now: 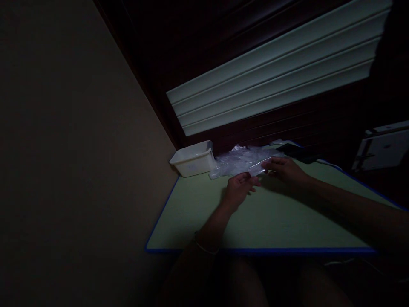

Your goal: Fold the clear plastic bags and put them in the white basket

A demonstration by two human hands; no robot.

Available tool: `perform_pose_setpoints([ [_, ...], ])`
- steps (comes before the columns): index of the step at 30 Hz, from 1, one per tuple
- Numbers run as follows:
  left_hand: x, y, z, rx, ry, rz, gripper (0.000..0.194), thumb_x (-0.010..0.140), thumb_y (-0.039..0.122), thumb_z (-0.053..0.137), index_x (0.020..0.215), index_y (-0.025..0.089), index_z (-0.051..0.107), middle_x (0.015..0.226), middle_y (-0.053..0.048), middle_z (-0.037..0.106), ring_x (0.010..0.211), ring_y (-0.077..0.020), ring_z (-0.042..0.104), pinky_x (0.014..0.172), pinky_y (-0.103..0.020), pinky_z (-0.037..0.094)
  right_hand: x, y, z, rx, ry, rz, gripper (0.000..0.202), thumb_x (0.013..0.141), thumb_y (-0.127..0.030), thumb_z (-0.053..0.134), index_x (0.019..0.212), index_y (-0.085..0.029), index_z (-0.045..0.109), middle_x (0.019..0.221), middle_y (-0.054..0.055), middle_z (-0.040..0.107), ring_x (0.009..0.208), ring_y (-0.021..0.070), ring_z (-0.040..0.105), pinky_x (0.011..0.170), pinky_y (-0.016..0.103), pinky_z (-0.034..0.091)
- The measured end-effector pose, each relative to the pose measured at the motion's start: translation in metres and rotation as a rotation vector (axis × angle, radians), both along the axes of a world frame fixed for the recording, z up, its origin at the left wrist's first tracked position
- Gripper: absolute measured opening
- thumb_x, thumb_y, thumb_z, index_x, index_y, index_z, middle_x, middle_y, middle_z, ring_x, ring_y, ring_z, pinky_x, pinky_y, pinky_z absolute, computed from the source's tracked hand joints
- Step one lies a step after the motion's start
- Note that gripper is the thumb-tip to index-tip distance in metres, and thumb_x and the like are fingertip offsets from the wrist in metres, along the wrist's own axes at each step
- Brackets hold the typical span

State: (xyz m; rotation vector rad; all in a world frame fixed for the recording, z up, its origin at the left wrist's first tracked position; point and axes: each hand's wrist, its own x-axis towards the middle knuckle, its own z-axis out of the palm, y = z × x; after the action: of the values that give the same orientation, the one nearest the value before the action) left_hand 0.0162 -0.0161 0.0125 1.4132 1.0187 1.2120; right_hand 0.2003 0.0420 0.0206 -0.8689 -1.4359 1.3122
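A small clear plastic bag (256,169) is held between my two hands above the table. The fingers of my left hand (239,187) close on its lower left end, and my right hand (283,169) pinches its upper right end. Just behind them a heap of crumpled clear plastic bags (234,160) lies on the pale green table (255,221). The picture is dark, so what the small bag contains, if anything, cannot be made out.
A white plastic bin (196,165) stands at the table's back left corner, beside the heap. Behind the bags on the right lies a dark object (298,152). A white box (381,149) is beyond the table's right side. Blue edging (262,251) runs along the table's front.
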Motion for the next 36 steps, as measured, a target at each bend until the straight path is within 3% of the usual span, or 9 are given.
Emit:
perform_pose_setpoints([
  [6, 0.0, -0.002, 0.003, 0.029, -0.002, 0.09, 0.038, 0.078, 0.048, 0.065, 0.082, 0.011, 0.068, 0.077, -0.01, 0.072, 0.054, -0.0093, 0.056, 0.052, -0.022, 0.039, 0.0, 0.003, -0.003, 0.023, 0.011, 0.014, 0.026, 0.067, -0.045, 0.077, 0.071, -0.022, 0.067, 0.071, 0.0, 0.06, 0.067, 0.0152, 0.053, 0.061, 0.03, 0.041],
  [9, 0.0, -0.002, 0.005, 0.031, 0.013, 0.134, 0.034, 0.075, 0.044, 0.066, 0.078, 0.011, 0.066, 0.071, -0.008, 0.069, 0.052, -0.0088, 0.055, 0.05, -0.021, 0.038, 0.002, 0.005, -0.001, 0.015, 0.028, 0.025, 0.027, 0.065, -0.042, 0.078, 0.083, -0.023, 0.07, 0.078, 0.001, 0.065, 0.07, 0.017, 0.056, 0.063, 0.031, 0.042],
  [13, -0.001, -0.002, 0.005, -0.028, 0.024, 0.106, 0.026, 0.069, 0.037, 0.069, 0.074, 0.013, 0.061, 0.06, -0.002, 0.062, 0.045, -0.0066, 0.049, 0.045, -0.02, 0.034, 0.005, -0.002, 0.005, 0.015, -0.021, 0.158, 0.027, 0.07, -0.042, 0.074, 0.087, -0.021, 0.072, 0.092, 0.006, 0.07, 0.082, 0.021, 0.061, 0.068, 0.033, 0.045],
  [16, -0.001, -0.003, 0.004, -0.069, 0.042, 0.036, 0.024, 0.066, 0.035, 0.068, 0.073, 0.014, 0.058, 0.058, 0.001, 0.059, 0.044, -0.0062, 0.048, 0.043, -0.019, 0.032, 0.004, -0.015, 0.008, -0.058, -0.091, 0.317, 0.031, 0.073, -0.048, 0.071, 0.079, -0.017, 0.07, 0.077, 0.006, 0.068, 0.065, 0.018, 0.058, 0.058, 0.032, 0.044],
  [20, -0.001, -0.005, 0.004, -0.091, 0.097, -0.043, 0.02, 0.067, 0.033, 0.065, 0.072, 0.015, 0.058, 0.056, 0.002, 0.056, 0.045, -0.0061, 0.047, 0.043, -0.019, 0.031, 0.002, -0.023, 0.008, -0.114, -0.161, 0.403, 0.034, 0.067, -0.046, 0.075, 0.071, -0.014, 0.066, 0.058, 0.001, 0.059, 0.047, 0.0097, 0.046, 0.045, 0.024, 0.032],
  [29, -0.005, 0.0, 0.001, -0.052, 0.06, -0.022, 0.013, 0.069, 0.027, 0.06, 0.066, 0.015, 0.055, 0.051, 0.005, 0.048, 0.044, -0.0049, 0.041, 0.045, -0.019, 0.027, 0.005, -0.017, 0.009, -0.096, -0.239, 0.389, 0.026, 0.065, -0.038, 0.077, 0.068, -0.015, 0.066, 0.049, -0.004, 0.049, 0.042, 0.006, 0.036, 0.041, 0.022, 0.024],
  [32, -0.007, 0.003, 0.0, -0.052, 0.002, 0.025, 0.018, 0.072, 0.032, 0.062, 0.074, 0.015, 0.059, 0.057, 0.002, 0.055, 0.047, -0.0062, 0.045, 0.047, -0.02, 0.03, 0.001, -0.021, 0.008, -0.12, -0.174, 0.326, 0.026, 0.064, -0.038, 0.077, 0.069, -0.015, 0.065, 0.048, -0.005, 0.048, 0.041, 0.0063, 0.036, 0.041, 0.023, 0.025],
  [36, -0.006, 0.005, -0.003, -0.014, -0.05, 0.053, 0.035, 0.074, 0.045, 0.067, 0.088, 0.013, 0.066, 0.077, -0.005, 0.066, 0.053, -0.0074, 0.051, 0.052, -0.022, 0.036, -0.006, -0.02, 0.004, -0.091, -0.061, 0.167, 0.031, 0.063, -0.043, 0.077, 0.071, -0.015, 0.065, 0.057, -0.001, 0.057, 0.048, 0.0098, 0.046, 0.046, 0.025, 0.033],
])
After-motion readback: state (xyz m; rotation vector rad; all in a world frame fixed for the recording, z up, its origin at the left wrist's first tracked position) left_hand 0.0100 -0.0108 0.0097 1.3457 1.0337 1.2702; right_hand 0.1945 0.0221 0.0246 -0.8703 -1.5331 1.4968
